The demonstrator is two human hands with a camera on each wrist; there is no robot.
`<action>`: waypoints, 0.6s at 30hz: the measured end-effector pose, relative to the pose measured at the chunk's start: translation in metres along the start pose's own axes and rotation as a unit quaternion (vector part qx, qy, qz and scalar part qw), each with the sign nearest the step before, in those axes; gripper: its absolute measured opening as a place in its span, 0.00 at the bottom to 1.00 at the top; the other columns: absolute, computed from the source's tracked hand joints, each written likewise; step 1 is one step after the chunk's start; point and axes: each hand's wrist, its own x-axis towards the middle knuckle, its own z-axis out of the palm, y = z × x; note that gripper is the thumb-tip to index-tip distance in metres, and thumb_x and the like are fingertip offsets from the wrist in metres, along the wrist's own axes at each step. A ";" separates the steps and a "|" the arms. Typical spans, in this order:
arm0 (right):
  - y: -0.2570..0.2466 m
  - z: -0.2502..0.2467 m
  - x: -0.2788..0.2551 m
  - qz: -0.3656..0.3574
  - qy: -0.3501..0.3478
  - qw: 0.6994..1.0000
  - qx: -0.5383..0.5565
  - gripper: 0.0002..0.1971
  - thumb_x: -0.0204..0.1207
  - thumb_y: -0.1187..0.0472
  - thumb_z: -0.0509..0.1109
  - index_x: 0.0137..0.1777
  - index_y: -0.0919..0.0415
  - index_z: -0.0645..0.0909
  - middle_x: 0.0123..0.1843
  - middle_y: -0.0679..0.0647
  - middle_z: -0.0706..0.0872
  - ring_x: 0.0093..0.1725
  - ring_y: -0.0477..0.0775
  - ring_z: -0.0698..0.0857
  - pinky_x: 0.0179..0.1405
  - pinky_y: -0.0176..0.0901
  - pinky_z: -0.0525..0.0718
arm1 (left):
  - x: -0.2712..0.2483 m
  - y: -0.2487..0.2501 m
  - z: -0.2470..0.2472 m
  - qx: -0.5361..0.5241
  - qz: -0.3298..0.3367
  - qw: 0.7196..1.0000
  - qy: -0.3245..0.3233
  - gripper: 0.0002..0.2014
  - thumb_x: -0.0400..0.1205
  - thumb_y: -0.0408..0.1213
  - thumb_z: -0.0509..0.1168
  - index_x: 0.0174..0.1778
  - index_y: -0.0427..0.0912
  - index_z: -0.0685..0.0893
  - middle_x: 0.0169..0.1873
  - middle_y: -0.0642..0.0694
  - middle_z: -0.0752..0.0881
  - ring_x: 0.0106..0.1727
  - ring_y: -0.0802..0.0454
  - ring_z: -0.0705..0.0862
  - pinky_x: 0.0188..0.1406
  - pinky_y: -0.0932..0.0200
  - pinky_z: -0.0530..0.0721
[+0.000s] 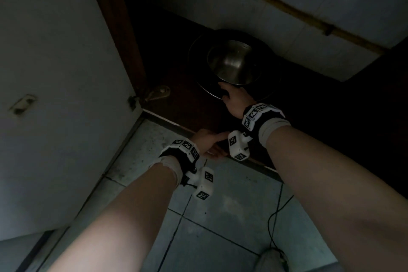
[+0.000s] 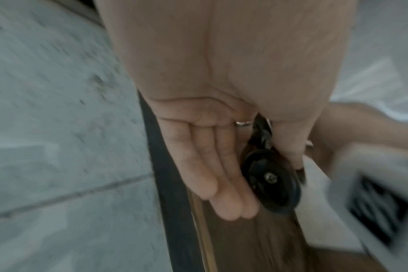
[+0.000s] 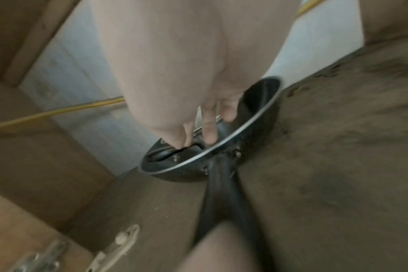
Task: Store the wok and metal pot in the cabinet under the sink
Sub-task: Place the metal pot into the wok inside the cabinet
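Observation:
Inside the open cabinet a dark wok [image 1: 197, 51] sits on the cabinet floor. A shiny metal pot [image 1: 231, 64] stands in the wok. My right hand [image 1: 229, 95] grips the pot at its near rim, thumb over the edge. In the right wrist view the fingertips [image 3: 209, 132] press down by the pot's dark handle [image 3: 163, 153] inside the wok's rim [image 3: 245, 132]. The wok's long black handle [image 3: 219, 184] points out toward me. My left hand [image 1: 209, 139] hovers at the cabinet's front edge with straight fingers [image 2: 210, 174]. A black round part [image 2: 273, 184] shows between them and the thumb.
The cabinet door [image 1: 55, 73] stands open on the left, its hinge [image 1: 154, 93] at the bottom corner. A yellowish pipe [image 1: 287, 9] runs along the white back wall. Below lies a tiled floor [image 1: 220, 216] with a thin black cable [image 1: 273, 223].

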 end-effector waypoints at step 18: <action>-0.033 -0.012 0.038 0.014 0.060 0.994 -0.090 0.28 0.83 0.49 0.57 0.83 0.52 0.63 0.84 0.59 0.66 0.83 0.64 0.62 0.82 0.58 0.61 | -0.007 -0.003 -0.027 -0.004 0.003 1.000 0.029 0.26 0.81 0.53 0.68 0.61 0.31 0.83 0.37 0.35 0.88 0.31 0.47 0.87 0.42 0.53 0.89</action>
